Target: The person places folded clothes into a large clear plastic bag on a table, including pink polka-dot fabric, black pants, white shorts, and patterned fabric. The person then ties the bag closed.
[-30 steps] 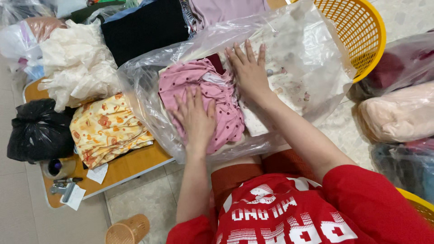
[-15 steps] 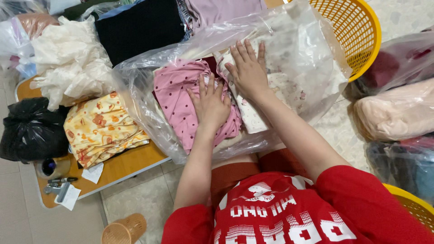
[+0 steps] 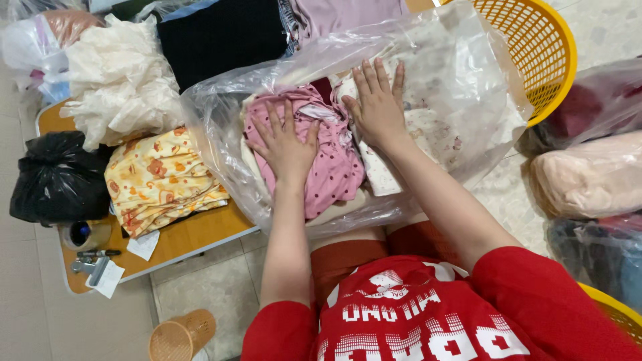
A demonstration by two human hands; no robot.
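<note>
A large clear plastic bag (image 3: 461, 73) lies open on my lap, filled with folded clothes. My left hand (image 3: 284, 144) presses flat, fingers spread, on a pink dotted garment (image 3: 331, 167) inside the bag. My right hand (image 3: 379, 107) lies flat beside it on a white printed garment (image 3: 428, 127), also inside the bag. Neither hand grips anything. A dark red cloth peeks out between the two garments.
A low wooden table (image 3: 194, 237) at left holds a yellow printed folded cloth (image 3: 160, 180), cream fabric (image 3: 120, 80), a black bag (image 3: 57, 177), a tape roll and pens. A yellow basket (image 3: 535, 47) stands behind; bagged clothes (image 3: 588, 174) lie at right. A small brown basket (image 3: 182, 334) sits on the floor.
My left hand slid up and leftward across the pink garment, pressing it down. My right hand stayed flat on the white garment.
</note>
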